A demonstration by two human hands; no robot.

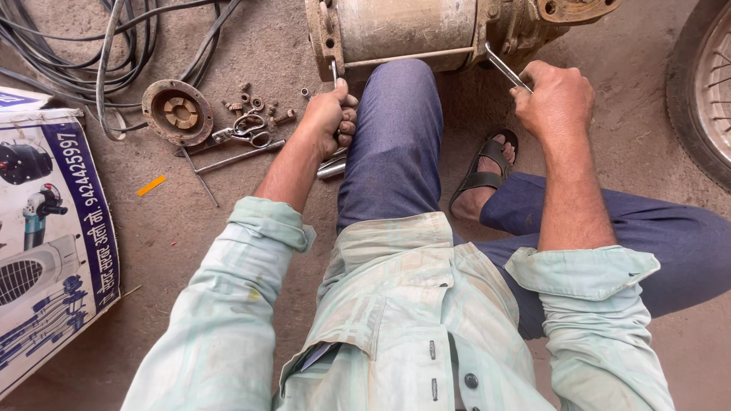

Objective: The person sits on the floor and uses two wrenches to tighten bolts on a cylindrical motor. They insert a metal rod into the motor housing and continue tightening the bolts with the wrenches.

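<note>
A worn metal motor body [411,27] lies on the ground at the top, braced against my knee in blue trousers [400,122]. My left hand [329,114] is closed around a thin metal tool [333,70] whose tip meets the motor's left flange. My right hand [554,97] grips a slim spanner [505,68] that reaches the motor's right end. My foot in a black sandal [487,171] rests between my legs.
On the dirt floor left of me lie a round rusty end cover [177,112], loose nuts and bolts [255,103], pliers [244,131], a long rod [236,157] and black cables [114,38]. A printed banner [53,236] lies far left; a wheel [704,84] stands right.
</note>
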